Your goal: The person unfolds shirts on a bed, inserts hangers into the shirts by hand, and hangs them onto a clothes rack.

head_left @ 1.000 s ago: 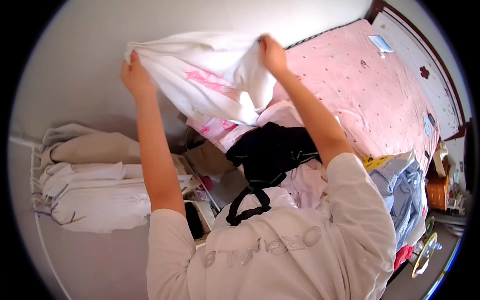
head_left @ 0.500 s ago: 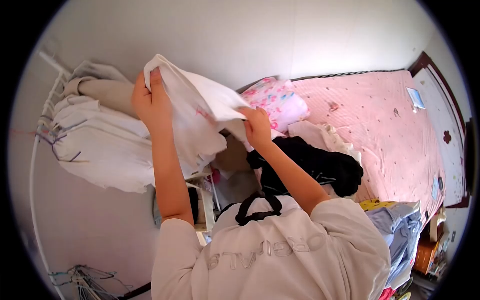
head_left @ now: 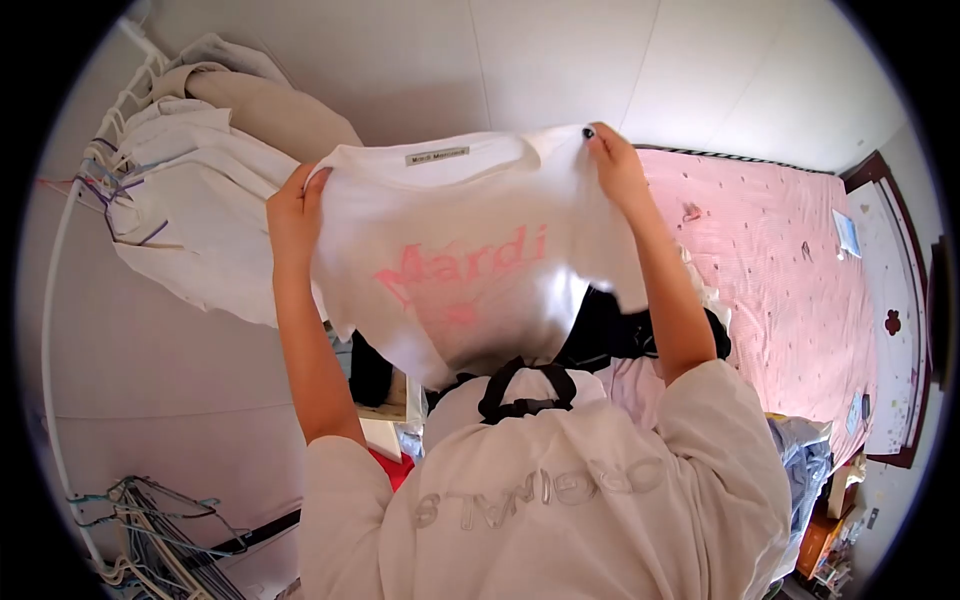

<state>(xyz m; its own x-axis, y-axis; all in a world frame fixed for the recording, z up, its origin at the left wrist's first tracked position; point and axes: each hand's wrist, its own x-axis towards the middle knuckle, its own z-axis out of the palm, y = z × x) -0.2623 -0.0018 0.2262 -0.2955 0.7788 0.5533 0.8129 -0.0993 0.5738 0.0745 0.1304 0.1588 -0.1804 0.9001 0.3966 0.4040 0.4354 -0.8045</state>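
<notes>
A white T-shirt (head_left: 450, 215) with pink "Mardi" lettering hangs spread out in front of me, its neckline and dark label at the top. My left hand (head_left: 297, 208) is closed on the shoulder at the left of the neckline. On the other side, my right hand (head_left: 618, 168) pinches the opposite shoulder between thumb and fingers. The shirt's lower part drops towards my chest and hides what lies behind it. Partly covered by the shirt and my right forearm is a heap of black clothing (head_left: 625, 330).
White garments (head_left: 200, 210) hang on a white rack (head_left: 62, 350) at the left. Several bare hangers (head_left: 150, 530) are bunched at lower left. A bed with a pink cover (head_left: 770, 270) stands at the right, with blue clothing (head_left: 805, 465) at its near end.
The T-shirt was bunched and folded over; now it is spread open with its print showing. My right hand has moved up and to the right, away from the left hand.
</notes>
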